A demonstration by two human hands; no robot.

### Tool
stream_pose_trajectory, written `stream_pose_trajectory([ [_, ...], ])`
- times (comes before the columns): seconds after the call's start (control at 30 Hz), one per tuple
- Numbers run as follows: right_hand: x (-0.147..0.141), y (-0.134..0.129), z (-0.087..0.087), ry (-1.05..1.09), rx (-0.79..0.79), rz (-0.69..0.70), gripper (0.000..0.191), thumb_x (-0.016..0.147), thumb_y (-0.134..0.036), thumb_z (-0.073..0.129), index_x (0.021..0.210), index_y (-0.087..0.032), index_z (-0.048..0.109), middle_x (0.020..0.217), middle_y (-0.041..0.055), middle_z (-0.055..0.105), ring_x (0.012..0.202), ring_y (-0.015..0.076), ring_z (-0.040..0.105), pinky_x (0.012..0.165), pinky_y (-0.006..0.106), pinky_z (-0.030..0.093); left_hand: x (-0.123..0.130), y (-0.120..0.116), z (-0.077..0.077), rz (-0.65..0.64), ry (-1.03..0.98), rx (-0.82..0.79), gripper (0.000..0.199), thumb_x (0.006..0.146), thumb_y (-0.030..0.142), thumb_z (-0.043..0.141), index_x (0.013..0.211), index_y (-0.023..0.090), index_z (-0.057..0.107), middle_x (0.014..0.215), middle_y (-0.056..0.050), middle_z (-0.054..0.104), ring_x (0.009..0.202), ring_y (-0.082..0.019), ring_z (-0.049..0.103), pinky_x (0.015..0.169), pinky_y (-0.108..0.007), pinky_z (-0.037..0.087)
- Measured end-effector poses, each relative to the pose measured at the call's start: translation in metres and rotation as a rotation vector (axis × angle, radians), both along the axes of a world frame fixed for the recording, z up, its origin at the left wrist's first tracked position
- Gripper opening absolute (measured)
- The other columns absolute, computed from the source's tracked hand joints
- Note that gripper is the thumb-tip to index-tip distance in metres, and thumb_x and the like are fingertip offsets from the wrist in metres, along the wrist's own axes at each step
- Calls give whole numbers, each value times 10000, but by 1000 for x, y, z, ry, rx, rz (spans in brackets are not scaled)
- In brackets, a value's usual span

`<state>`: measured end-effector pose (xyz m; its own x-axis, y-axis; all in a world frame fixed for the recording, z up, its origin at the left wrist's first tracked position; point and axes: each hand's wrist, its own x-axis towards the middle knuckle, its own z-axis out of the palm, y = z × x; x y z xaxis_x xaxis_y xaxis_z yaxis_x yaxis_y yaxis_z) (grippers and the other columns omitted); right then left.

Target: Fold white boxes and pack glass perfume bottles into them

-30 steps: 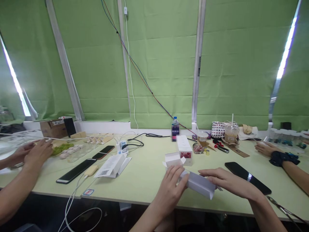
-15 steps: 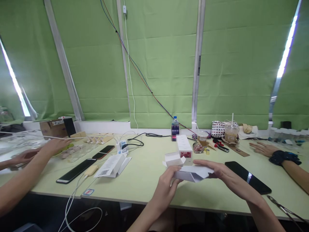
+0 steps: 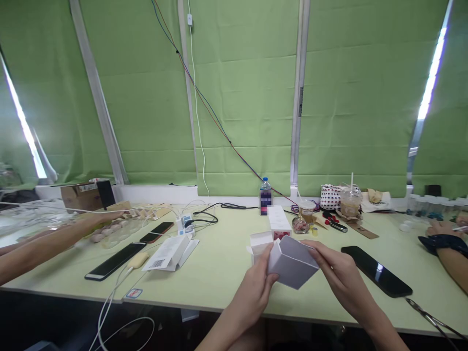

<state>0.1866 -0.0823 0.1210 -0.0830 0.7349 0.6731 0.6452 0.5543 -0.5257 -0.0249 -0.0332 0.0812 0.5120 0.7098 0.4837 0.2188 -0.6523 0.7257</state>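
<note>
A small white carton [image 3: 292, 263] is held above the near edge of the table, its plain inner side toward me and flaps sticking out at its left. My left hand [image 3: 256, 285] grips its left side between thumb and fingers. At its upper right corner, my right hand [image 3: 338, 268] pinches the edge. Just behind stands a row of white boxes [image 3: 279, 219] with a red picture on the front one. Flattened white cartons [image 3: 168, 253] lie on the table to the left.
Phones [image 3: 115, 261] and a yellow charger [image 3: 139, 260] with cables lie left; a black phone [image 3: 376, 270] and scissors [image 3: 431, 314] lie right. A bottle [image 3: 265, 197] and drink cups [image 3: 350, 202] stand behind. Other people's arms reach in at both sides.
The carton has opened from a flatter shape into a box form and tilted. My right hand has closed on its edge. The neighbours' hands have moved at both sides.
</note>
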Motion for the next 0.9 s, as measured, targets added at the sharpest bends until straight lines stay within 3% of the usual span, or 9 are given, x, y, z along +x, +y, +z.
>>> stream_pose_trajectory([
  [0.17, -2, -1, 1, 23, -102, 29, 346, 972, -375, 354, 1134, -248, 632, 1032, 50, 714, 687, 153, 667, 564, 195, 544, 2, 2, 1, -66, 54, 49, 514, 957, 242, 383, 1454, 270, 253, 1460, -79, 395, 1310, -237, 396, 1083, -383, 328],
  [0.3, -4, -1, -1, 93, -159, 68, 342, 972, -381, 343, 1161, -251, 596, 1000, 58, 697, 580, 127, 624, 550, 209, 555, 2, 5, -1, -72, 31, 49, 504, 963, 259, 378, 1454, 266, 262, 1447, -92, 407, 1303, -245, 397, 1084, -393, 324],
  [0.43, -4, 1, -5, 102, -111, 102, 328, 978, -314, 305, 1249, -290, 488, 1198, 78, 606, 602, 113, 614, 515, 203, 547, 3, 6, 1, -82, 26, 45, 472, 960, 288, 399, 1427, 262, 335, 1357, -107, 496, 1242, -257, 453, 1047, -398, 365],
  [0.53, -2, 1, -7, 1, -23, 132, 324, 973, -243, 253, 1135, -275, 532, 1305, 92, 509, 692, 118, 624, 478, 184, 520, 3, 5, 3, -99, 24, 40, 438, 959, 287, 405, 1397, 266, 394, 1295, -102, 543, 1199, -250, 486, 1022, -387, 393],
  [0.7, -2, -6, 2, -291, 52, 76, 230, 934, -225, 400, 1054, -249, 594, 1172, 93, 578, 978, 197, 616, 796, 287, 533, 3, 4, 0, -58, 75, 60, 462, 950, 255, 415, 1410, 276, 365, 1300, -100, 541, 1174, -245, 516, 1014, -402, 415],
  [0.8, -4, -10, 8, -366, 18, 80, 167, 919, -265, 472, 962, -239, 632, 1123, 84, 600, 962, 201, 619, 796, 289, 526, 4, 3, -6, -13, 141, 113, 487, 954, 243, 390, 1432, 281, 311, 1359, -106, 492, 1208, -244, 503, 1012, -409, 430],
  [0.9, 0, -9, 8, -351, 36, 81, 224, 943, -227, 423, 883, -225, 639, 1090, 76, 612, 935, 185, 623, 804, 286, 522, 2, 2, -10, 34, 199, 213, 488, 947, 278, 411, 1426, 278, 319, 1337, -109, 503, 1208, -249, 499, 998, -406, 445],
])
